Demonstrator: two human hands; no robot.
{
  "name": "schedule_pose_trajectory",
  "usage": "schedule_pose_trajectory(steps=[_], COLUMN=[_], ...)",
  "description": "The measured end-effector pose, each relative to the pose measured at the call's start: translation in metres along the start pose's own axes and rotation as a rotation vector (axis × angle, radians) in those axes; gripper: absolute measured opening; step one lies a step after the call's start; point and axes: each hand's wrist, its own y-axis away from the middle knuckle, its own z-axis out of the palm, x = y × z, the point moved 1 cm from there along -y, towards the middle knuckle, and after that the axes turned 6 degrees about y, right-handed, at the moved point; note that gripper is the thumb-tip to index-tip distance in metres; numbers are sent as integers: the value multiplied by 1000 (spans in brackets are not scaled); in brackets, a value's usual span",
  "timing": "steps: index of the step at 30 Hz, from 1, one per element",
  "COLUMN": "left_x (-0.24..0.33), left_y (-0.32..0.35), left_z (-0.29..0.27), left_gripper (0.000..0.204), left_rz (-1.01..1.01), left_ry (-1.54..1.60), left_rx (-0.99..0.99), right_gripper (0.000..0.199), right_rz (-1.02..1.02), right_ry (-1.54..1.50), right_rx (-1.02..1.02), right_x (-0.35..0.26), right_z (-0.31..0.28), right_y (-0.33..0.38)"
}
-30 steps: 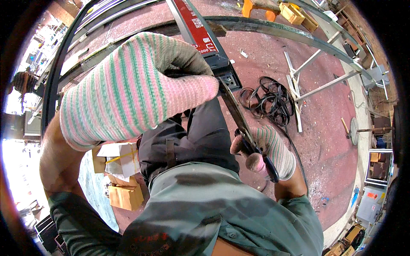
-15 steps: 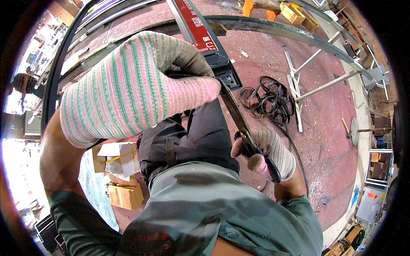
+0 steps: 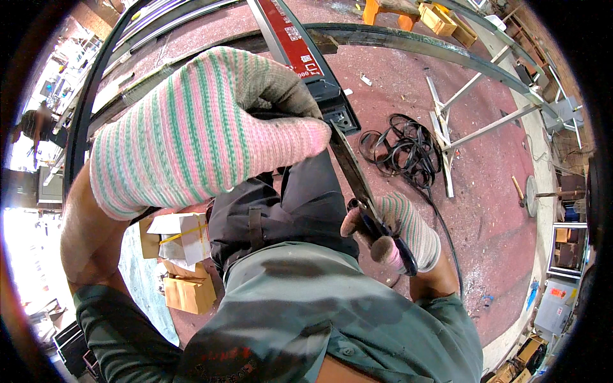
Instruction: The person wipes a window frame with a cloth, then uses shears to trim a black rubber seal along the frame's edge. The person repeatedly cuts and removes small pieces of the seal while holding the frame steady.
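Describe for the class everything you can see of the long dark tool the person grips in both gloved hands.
The long dark tool looks like a flat, narrow metal bar, dull and dark grey. It slants from upper left to lower right in front of the person's body. The left hand, in a pink-and-green striped glove, covers its upper end; the right hand, gloved alike, grips the lower end, where a dark blue handle shows. Its far tip is hidden.

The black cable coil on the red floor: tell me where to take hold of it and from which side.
Grip the black cable coil across its bunched loops, coming from above on its left side. It lies flat and loose on the red floor, so the stacked strands pinch together there. On its right a white metal stand crowds it, and a strand trails off toward the lower right, which would probably drag.
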Motion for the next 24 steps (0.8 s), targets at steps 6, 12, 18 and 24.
schedule_pose_trajectory(steps=[6, 12, 18, 24], left_x=[-2, -2, -2, 0], left_y=[1, -2, -1, -1], left_z=[0, 0, 3, 8], left_gripper=[25, 27, 27, 26], left_rz=[7, 10, 1, -21], left_ry=[66, 60, 94, 116], left_rx=[-15, -31, -52, -51], right_gripper=[64, 64, 50, 27], right_rz=[16, -25, -26, 0], right_ry=[-51, -35, -22, -93], right_rx=[8, 25, 42, 75], right_x=[9, 8, 9, 19], right_z=[6, 8, 14, 21], right_y=[2, 1, 7, 9])
